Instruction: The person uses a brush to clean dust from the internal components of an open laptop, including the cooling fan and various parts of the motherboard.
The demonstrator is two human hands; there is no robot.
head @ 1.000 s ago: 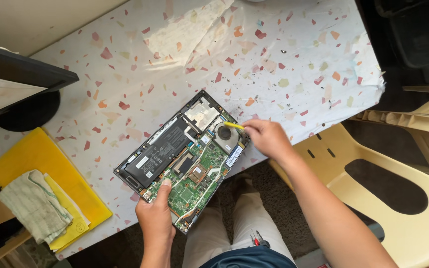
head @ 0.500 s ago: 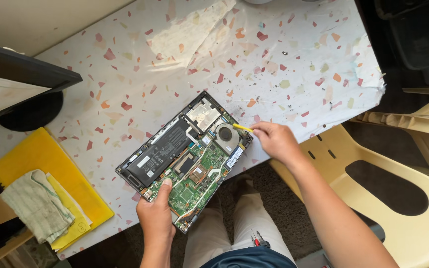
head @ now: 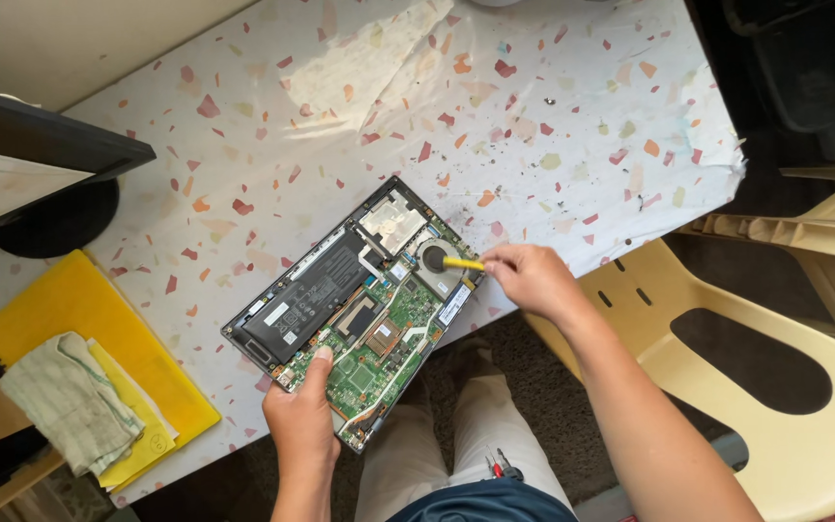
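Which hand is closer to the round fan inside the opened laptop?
The right hand: it sits just right of the fan, its yellow tool reaching over it. The left hand rests at the laptop's near edge, farther away.

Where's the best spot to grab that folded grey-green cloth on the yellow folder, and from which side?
Pinch the cloth at its bunched top fold, coming straight down from above. It lies limp and flat on the yellow folder, so there is no firm edge to slide under; likely it will drape once lifted.
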